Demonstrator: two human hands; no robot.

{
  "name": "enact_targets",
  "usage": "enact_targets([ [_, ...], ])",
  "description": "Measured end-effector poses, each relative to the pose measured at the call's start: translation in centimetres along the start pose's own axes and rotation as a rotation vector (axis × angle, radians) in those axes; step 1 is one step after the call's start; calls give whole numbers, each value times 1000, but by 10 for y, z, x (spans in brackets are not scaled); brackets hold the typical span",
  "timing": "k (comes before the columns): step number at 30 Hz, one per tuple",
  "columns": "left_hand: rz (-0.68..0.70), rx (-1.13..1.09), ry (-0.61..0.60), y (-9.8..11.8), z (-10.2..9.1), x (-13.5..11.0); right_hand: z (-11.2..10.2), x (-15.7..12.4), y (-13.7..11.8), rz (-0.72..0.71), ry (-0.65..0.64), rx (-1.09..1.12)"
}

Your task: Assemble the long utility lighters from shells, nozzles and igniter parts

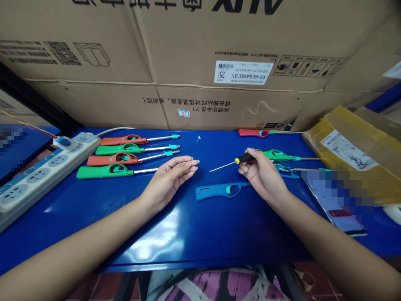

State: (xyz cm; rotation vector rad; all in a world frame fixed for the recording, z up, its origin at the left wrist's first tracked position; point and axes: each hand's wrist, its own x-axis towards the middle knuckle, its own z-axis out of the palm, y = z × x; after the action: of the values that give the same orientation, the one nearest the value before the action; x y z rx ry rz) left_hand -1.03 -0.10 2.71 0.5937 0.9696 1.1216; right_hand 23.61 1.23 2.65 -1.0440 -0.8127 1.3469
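Observation:
My right hand [261,173] grips a screwdriver [244,158] by its black and yellow handle, the thin metal shaft pointing left. My left hand [171,179] is closed in a pinch, thumb against fingertips; what sits between them is too small to make out. Beneath and between the hands lies a blue long-necked gas lighter [213,192], its tip hidden by my right hand. Left of my left hand, orange and green lighters lie in a row, the nearest a green lighter [100,171]. Behind my right hand are a green lighter [277,155] and a red lighter [253,133].
A white power strip [40,171] runs along the left. Tiny white bits [199,138] lie near the large cardboard box [188,92] at the back. On the right are a phone [335,209] and a yellow-taped parcel [354,154]. The blue table [175,242] ends at the front.

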Motion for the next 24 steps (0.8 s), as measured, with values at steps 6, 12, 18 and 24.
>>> enact_targets([
  [6,-130,-201,67,-1,3,-1,6,-16,8,-270,12,-140],
  [12,-162,-281,127,-1,4,-1,8,-34,11,-515,-1,-406],
  [18,-171,-316,164,2,8,-2,8,-42,13,-705,-106,-592],
  [24,-185,-387,178,3,11,-2,9,-41,15,-651,-89,-578],
])
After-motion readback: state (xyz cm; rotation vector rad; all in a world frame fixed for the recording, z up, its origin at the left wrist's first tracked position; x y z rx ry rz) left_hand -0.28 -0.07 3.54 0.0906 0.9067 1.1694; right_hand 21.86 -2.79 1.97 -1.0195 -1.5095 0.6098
